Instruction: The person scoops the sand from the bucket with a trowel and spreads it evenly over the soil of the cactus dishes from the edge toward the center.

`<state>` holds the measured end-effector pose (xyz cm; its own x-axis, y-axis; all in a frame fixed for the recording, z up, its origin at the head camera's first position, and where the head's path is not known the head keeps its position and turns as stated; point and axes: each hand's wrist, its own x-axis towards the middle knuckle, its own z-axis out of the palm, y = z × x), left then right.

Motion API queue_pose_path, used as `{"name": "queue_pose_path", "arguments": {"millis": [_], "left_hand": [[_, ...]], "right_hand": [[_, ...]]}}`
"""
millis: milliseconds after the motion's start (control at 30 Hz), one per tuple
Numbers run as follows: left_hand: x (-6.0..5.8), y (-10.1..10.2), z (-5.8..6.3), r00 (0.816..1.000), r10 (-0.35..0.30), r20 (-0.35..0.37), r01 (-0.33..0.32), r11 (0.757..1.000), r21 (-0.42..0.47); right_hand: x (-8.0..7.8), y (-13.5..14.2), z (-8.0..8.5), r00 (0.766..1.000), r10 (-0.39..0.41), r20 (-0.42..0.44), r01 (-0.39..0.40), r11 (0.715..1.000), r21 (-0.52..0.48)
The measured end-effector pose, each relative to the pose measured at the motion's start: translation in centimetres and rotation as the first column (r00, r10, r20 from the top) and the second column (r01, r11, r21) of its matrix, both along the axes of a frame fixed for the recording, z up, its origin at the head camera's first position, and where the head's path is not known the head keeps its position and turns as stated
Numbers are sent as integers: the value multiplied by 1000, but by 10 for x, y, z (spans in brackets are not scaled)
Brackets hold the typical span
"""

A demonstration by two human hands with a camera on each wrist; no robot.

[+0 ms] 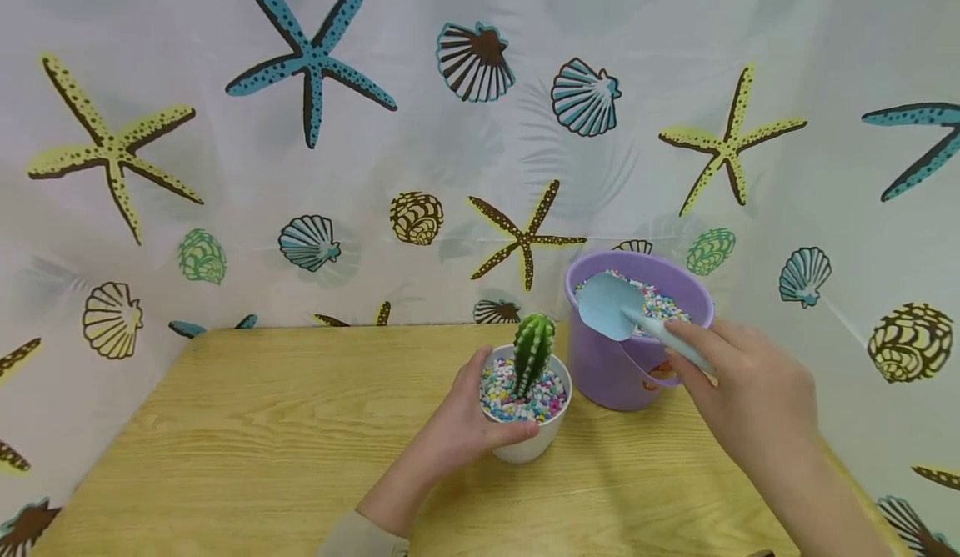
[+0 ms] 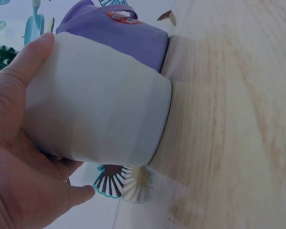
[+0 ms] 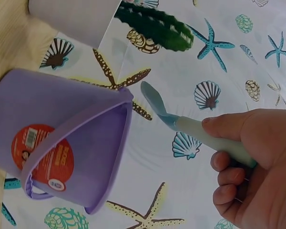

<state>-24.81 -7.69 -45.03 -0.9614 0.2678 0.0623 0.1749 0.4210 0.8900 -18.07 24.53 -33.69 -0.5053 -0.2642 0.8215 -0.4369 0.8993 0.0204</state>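
Observation:
A green cactus [image 1: 534, 355] stands upright in a white pot [image 1: 525, 449], with multicoloured pebbles [image 1: 498, 390] covering the top around it. My left hand [image 1: 468, 424] grips the pot at its rim from the left, thumb along the near side. In the left wrist view the pot's base [image 2: 159, 119] meets the table. My right hand [image 1: 750, 390] holds a light blue toy shovel [image 1: 611, 305] by its pale handle [image 3: 205, 133]. The shovel's blade is over the purple bucket [image 1: 607, 373], and no pebbles show on it. More coloured pebbles [image 1: 660, 303] fill the bucket.
The wooden table [image 1: 300, 432] ends at the back against a white curtain [image 1: 390, 157] printed with starfish and shells, which also hangs at both sides. The bucket's handle [image 3: 71, 129] hangs down its near side, and the bucket stands just right of the pot.

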Motion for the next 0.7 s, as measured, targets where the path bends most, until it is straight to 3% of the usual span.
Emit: {"name": "queue_pose_path", "arguments": {"millis": [367,700], "left_hand": [[-1,1,0,1000,-2,-28,2,1000,-3],[-1,2,-1,1000,-4,-29,4,1000,3]], "right_hand": [[-14,22,23,984,-47,170,48,999,2],[-24,42,33,903,-89,421,108,994,-21]]}}
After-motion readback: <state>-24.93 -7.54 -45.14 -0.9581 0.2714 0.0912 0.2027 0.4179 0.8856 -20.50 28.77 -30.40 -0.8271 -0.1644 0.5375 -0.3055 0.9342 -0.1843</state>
